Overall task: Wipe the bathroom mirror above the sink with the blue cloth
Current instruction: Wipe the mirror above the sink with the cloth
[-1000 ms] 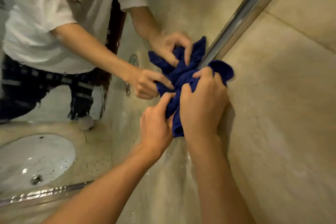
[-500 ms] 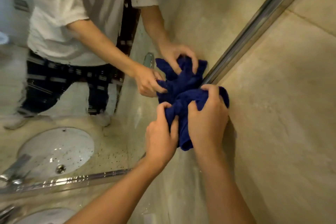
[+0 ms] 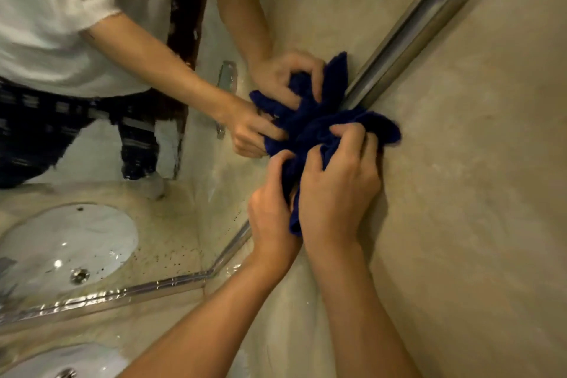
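Note:
The blue cloth (image 3: pixel 356 123) is bunched up against the right edge of the mirror (image 3: pixel 190 224), low down near its bottom right corner. My right hand (image 3: pixel 337 187) grips the cloth from above, fingers curled into the folds. Beside it my left hand (image 3: pixel 273 212) pinches the cloth's lower left part. The mirror shows the reflection of both hands and the cloth, and of a person in a white shirt.
A metal frame strip (image 3: pixel 429 18) runs diagonally along the mirror's right edge, another strip (image 3: pixel 122 294) along its bottom. Beige stone wall (image 3: pixel 475 193) lies to the right. The white sink (image 3: pixel 61 365) shows at the bottom left, with its reflection above.
Both hands with the cloth have slid down along the mirror's right edge toward its bottom corner. The cloth has been bunched tighter.

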Demonstrator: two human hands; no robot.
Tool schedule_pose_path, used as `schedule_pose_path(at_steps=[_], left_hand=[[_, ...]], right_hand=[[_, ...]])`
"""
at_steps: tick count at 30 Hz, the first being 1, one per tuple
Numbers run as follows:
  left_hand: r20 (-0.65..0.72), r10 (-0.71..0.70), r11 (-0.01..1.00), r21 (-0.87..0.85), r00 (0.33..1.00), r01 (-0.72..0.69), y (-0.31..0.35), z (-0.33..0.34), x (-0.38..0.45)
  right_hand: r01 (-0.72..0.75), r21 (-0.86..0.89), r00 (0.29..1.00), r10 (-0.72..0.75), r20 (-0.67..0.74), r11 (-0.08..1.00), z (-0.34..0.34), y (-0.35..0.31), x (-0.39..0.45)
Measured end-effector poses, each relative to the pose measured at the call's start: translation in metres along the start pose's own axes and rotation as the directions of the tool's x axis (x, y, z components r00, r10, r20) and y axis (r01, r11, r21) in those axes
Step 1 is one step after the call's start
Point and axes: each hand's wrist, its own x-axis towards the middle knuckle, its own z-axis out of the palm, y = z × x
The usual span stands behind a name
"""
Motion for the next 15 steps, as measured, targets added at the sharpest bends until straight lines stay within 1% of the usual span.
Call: schedule_pose_path(at_steps=[2,4,7,9,11,13,14,15], left_hand=[[0.017,-0.022,1.0,-0.004,1.0,0.022,-0.012,0.001,-0.002],[0.036,-0.045,0.999,-0.008,0.998,0.045,-0.024,-0.003,-0.005],[0.097,-0.106,0.994,0.003,0.99,0.107,-0.053,-0.02,-0.016],[0.142,-0.142,0.989,0.056,0.98,0.135,-0.071,-0.033,-0.017],[0.172,-0.171,0.983,0.097,0.97,0.156,-0.073,-0.044,-0.015],[0.177,-0.208,0.976,0.098,0.962,0.193,-0.065,-0.052,-0.018],[0.172,-0.215,0.976,0.081,0.961,0.204,-0.057,-0.055,-0.022],[0.169,-0.201,0.979,0.05,0.965,0.195,-0.047,-0.056,-0.025]], right_hand=[[-0.002,-0.025,1.0,0.003,0.018,1.0,0.011,0.006,-0.009],[-0.032,-0.039,0.997,0.034,0.068,0.999,0.02,0.011,-0.019],[-0.023,-0.11,0.971,0.048,0.232,0.994,0.033,0.018,-0.046],[-0.019,-0.155,0.949,0.067,0.309,0.988,0.039,0.021,-0.061],[-0.064,-0.189,0.924,0.13,0.36,0.98,0.039,0.021,-0.065],[-0.114,-0.192,0.89,0.186,0.415,0.975,0.031,0.018,-0.062],[-0.125,-0.175,0.889,0.189,0.418,0.977,0.023,0.015,-0.058],[-0.129,-0.153,0.903,0.18,0.391,0.98,0.014,0.011,-0.053]])
